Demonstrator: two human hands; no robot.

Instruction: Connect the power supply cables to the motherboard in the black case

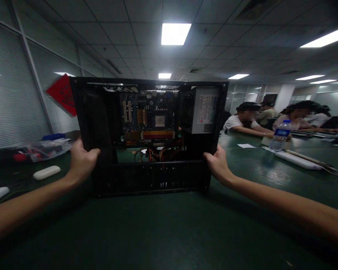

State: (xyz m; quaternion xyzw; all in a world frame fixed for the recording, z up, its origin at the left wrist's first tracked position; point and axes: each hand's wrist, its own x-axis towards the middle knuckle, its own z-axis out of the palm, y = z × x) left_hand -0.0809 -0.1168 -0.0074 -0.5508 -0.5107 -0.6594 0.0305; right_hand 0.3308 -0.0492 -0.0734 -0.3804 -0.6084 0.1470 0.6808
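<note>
A black computer case (157, 178) stands before me on the green table, its open side facing me. Inside are a motherboard (154, 107) with a bare metal square near its middle, a silver power supply (204, 110) at the upper right and a bundle of coloured cables (165, 152) below. My left hand (83, 159) grips the left edge of the case, thumb on the near face. At the right edge, my right hand (217, 162) holds on the same way. The fingers of both hands are mostly hidden behind the case.
On the green table (163, 228), a plastic bag (47, 150) and a white oval object (46, 172) lie to the left. A water bottle (281, 135), a long white bar (297, 160) and a sheet of paper (246, 146) are at the right. Several people sit beyond.
</note>
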